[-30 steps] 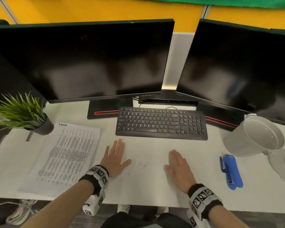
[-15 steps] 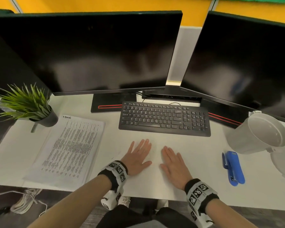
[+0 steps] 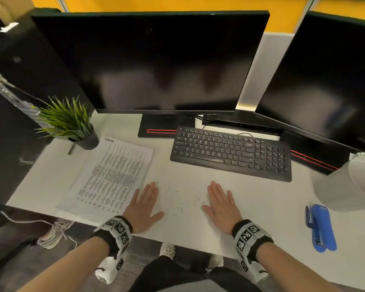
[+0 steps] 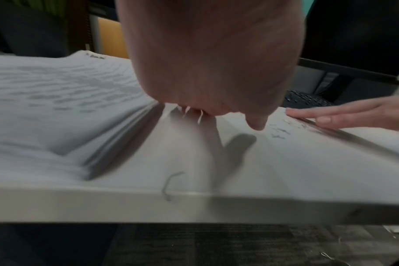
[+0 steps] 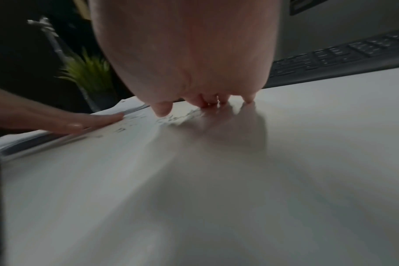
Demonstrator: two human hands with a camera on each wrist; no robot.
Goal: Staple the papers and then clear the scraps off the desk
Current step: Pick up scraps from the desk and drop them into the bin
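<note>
Both hands lie flat, palm down, on the white desk [image 3: 272, 199] near its front edge. My left hand [image 3: 144, 204] rests beside the right edge of the printed paper stack [image 3: 112, 178]. My right hand [image 3: 221, 204] lies about a hand's width to its right. Small thin scraps [image 3: 198, 201] are scattered on the desk between the two hands, some against my right hand's thumb side. In the left wrist view a few pale scraps [image 4: 194, 113] show under my left fingers. A blue stapler [image 3: 320, 228] lies at the right front of the desk.
A black keyboard [image 3: 232, 152] sits behind the hands, with two dark monitors [image 3: 156, 60] behind it. A potted plant [image 3: 72, 123] stands at the back left by the papers. A tipped white bin [image 3: 350, 182] lies at the right, above the stapler.
The hands were close together half a second ago and have spread apart again, baring the scraps between them. The camera view has shifted to the left.
</note>
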